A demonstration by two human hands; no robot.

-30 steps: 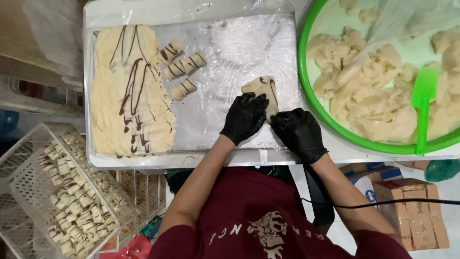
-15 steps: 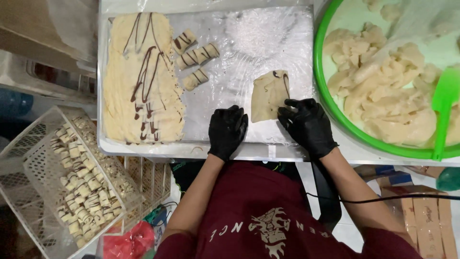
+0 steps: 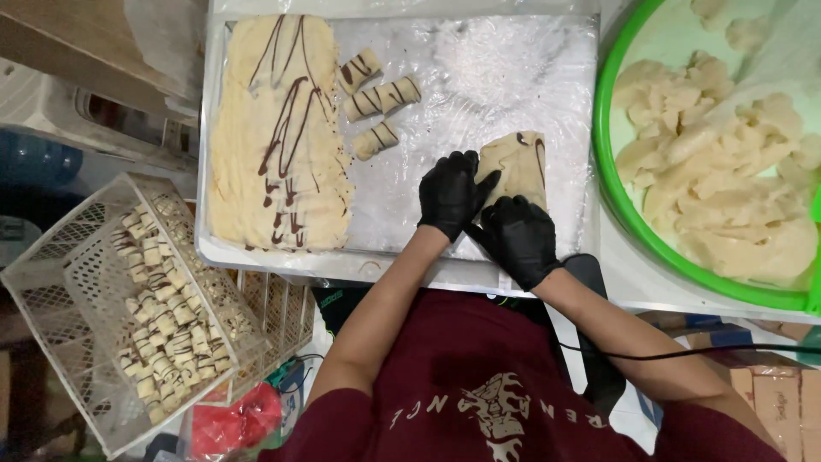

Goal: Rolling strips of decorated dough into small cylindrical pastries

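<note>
Rolling a dough piece (image 3: 516, 162) on the tray (image 3: 402, 265).
Left hand (image 3: 451, 195) and right hand (image 3: 516, 237) are pressing flat on it; next needs even rolling.

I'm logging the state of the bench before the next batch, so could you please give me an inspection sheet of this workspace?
Surface: metal tray lined with clear film, on a white table.
Job's things: small dough piece with dark streaks, under both hands; large dough sheet with dark drizzle on the left; three rolled pieces beside it.
Clutter: green basin of pale dough lumps; white basket of finished rolls.
Grippers: left hand and right hand, black-gloved, fingers pressing the dough piece.
Cables: black cable crossing the right forearm.
Surroundings: cardboard boxes, red bag.
</note>
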